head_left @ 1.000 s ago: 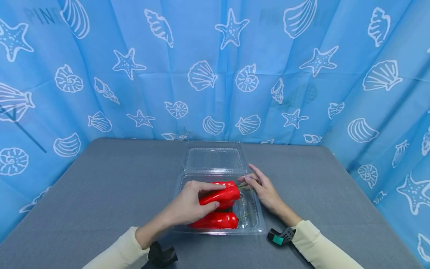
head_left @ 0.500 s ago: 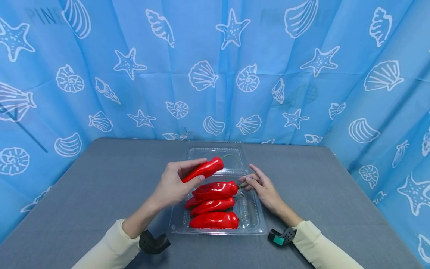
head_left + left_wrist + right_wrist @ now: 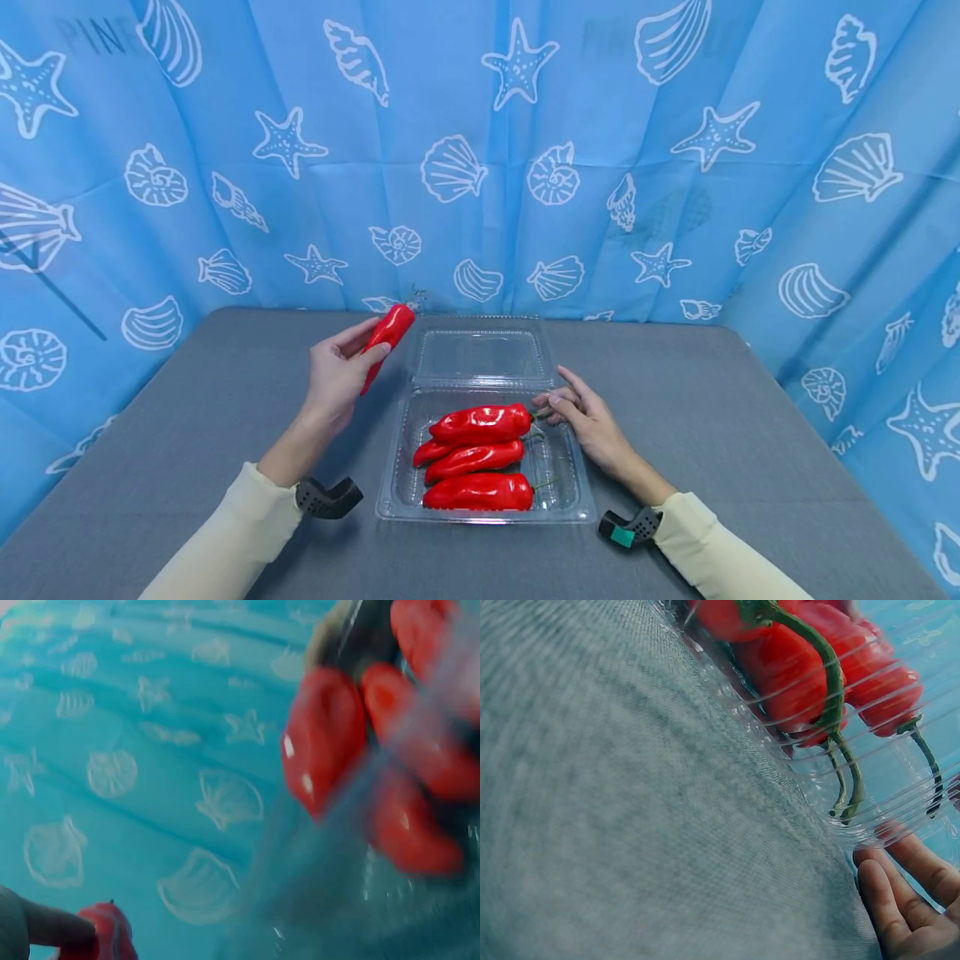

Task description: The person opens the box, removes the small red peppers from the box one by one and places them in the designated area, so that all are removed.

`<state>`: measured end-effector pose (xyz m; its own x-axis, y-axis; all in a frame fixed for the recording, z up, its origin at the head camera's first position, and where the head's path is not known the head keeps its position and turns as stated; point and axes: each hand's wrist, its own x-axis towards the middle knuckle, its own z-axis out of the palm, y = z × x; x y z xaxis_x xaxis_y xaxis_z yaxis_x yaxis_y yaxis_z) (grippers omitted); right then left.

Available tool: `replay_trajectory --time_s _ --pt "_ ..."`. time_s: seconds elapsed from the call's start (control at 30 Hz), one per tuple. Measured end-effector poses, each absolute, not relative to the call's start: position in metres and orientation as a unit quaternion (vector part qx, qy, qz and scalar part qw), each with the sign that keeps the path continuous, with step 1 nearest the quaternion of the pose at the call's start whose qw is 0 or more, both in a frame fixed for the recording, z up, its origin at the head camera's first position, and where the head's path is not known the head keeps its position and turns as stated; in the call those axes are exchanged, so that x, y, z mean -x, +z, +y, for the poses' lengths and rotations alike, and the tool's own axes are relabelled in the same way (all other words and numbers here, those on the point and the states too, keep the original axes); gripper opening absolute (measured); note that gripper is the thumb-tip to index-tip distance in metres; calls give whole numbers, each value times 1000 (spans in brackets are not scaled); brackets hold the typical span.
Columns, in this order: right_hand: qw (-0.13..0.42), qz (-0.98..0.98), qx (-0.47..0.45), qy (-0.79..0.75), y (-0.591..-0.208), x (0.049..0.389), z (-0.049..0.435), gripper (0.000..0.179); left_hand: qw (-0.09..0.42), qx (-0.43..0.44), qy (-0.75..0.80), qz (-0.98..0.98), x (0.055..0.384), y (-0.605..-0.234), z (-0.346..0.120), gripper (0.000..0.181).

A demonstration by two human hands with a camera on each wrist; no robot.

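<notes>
My left hand (image 3: 335,372) holds a long red pepper (image 3: 387,335) between thumb and fingers, raised left of the clear plastic container (image 3: 566,500). Its stem end tips up to the right; the left wrist view catches only part of this pepper (image 3: 111,930) at the bottom. Several glossy red peppers (image 3: 480,492) lie side by side in the container, green stems towards the right. Against the container's right side rests my right hand (image 3: 592,421), fingers loosely extended. In the right wrist view its fingertips (image 3: 885,881) are at the ribbed clear wall, near the stems (image 3: 832,690).
The container's hinged lid (image 3: 480,354) lies folded back, away from me. A grey cloth covers the table (image 3: 247,400). Behind it hangs a blue curtain (image 3: 405,108) with white shells and starfish. Both wrists carry black camera mounts (image 3: 330,500).
My left hand has lifted one pepper out of the container and carried it up and left, past the container's edge. The right hand has stayed in place.
</notes>
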<state>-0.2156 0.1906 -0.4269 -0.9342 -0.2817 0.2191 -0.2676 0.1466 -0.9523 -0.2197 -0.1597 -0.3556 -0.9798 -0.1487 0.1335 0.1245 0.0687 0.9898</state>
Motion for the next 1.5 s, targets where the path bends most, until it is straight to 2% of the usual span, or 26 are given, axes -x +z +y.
replay_trajectory --time_s 0.17,0.37,0.87,1.2,1.5 --pt "6 762 178 -623 -426 215 191 60 73 -77 -705 -701 232 -371 -173 53" --pt "2 764 182 -619 -426 215 191 59 51 -103 -703 -702 239 -387 -180 57" --pt "5 767 177 -617 -428 218 192 61 78 -88 -640 -759 241 -412 -172 55" --pt "4 765 183 -618 -427 215 191 60 75 -55 -612 -786 240 -416 -169 55" --pt "0 767 186 -613 -428 217 192 60 57 -64 -619 -781 242 -417 -167 55"
